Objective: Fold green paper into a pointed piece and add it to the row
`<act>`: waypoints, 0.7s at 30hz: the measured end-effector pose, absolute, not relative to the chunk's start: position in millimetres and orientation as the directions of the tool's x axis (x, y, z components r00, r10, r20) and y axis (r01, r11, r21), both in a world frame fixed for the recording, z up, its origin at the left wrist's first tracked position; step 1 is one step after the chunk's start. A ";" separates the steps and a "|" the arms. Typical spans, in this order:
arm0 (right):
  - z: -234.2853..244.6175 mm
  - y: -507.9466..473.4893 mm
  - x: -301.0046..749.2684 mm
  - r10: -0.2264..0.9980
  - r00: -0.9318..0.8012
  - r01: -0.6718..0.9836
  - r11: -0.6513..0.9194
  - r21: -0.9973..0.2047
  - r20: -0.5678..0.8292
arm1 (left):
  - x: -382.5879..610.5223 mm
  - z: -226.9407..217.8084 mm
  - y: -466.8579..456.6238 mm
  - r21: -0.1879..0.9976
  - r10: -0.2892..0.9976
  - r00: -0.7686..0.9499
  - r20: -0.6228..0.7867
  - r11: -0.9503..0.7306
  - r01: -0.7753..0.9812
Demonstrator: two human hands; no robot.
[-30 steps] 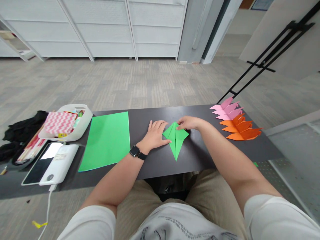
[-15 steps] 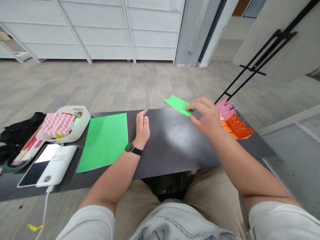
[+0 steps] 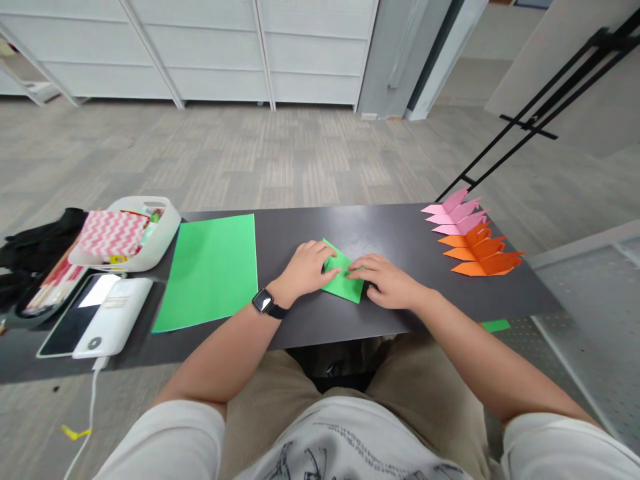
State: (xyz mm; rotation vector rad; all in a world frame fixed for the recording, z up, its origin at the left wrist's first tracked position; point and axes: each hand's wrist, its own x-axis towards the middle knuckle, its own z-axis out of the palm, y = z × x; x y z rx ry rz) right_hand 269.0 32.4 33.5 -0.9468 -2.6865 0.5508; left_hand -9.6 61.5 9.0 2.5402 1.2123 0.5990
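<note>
A small folded piece of green paper (image 3: 345, 285) lies on the dark table in front of me. My left hand (image 3: 309, 268) grips its left side, thumb and fingers curled at the edge. From the other side, my right hand (image 3: 387, 279) has its fingertips on the paper near the middle, with the thumb by its right edge. Part of the paper is hidden under the fingers. To the left of my hands lies a larger stack of green sheets (image 3: 210, 270).
Pink folded paper pieces (image 3: 457, 212) and orange ones (image 3: 481, 252) stand in a row at the right. At the left are a white basket (image 3: 167, 233), a phone (image 3: 67, 337) and a white power bank (image 3: 117, 320) with a cable. A green strip (image 3: 495, 325) shows beyond the table's right front edge.
The green paper came down from the air, where only my right hand held it, onto the table. My left hand moved right and took hold of it too.
</note>
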 end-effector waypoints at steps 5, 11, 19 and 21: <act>9.2 30.1 262.7 0.665 -0.734 0.597 0.729 -0.335 0.136 | -13.6 4.8 61.8 0.257 0.761 0.617 0.201 -0.649 0.716; -3.5 44.3 243.6 0.681 -0.711 0.630 0.727 -0.273 0.174 | -18.6 -2.3 73.2 0.205 0.783 0.589 0.203 -0.622 0.756; -3.3 61.9 244.3 0.609 -0.749 0.519 0.784 -0.341 0.261 | -16.0 5.0 64.1 0.185 0.780 0.614 0.126 -0.626 0.757; -7.7 62.8 244.7 0.609 -0.736 0.496 0.782 -0.377 0.295 | -16.7 10.9 61.0 0.197 0.768 0.633 0.096 -0.638 0.744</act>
